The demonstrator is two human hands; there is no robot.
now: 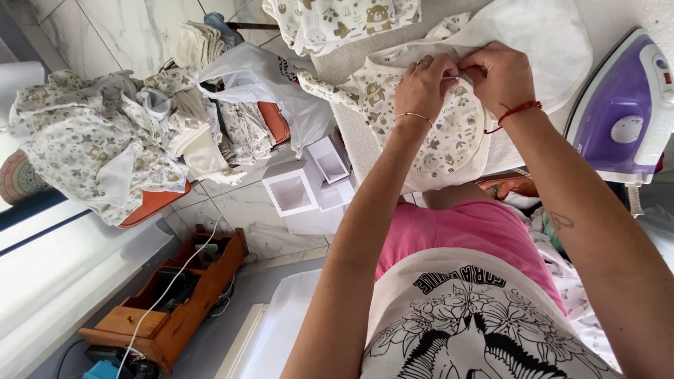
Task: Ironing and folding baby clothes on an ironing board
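Left hand: our left hand [423,85], a ring on one finger and a thin cord at the wrist, pinches the upper edge of a small animal-print baby garment [449,137].
Right hand: our right hand [500,76], a red cord bracelet at the wrist, grips the same edge; both hands meet there, fingertips touching, closed on the cloth.
Garment: it lies flat on the padded ironing board [365,147] just in front of us, beside a plain white cloth [544,38].
Iron: a purple and white steam iron [621,112] stands on its heel at the right end of the board, well apart from our hands.
Further cloth: a second printed piece [337,20] lies at the board's far edge.
Floor side: a heap of matching printed clothes [98,144], a white plastic bag [263,81] and small open white boxes [305,182] sit to the left.
Below: a wooden tray [186,302] with cables rests on the floor.
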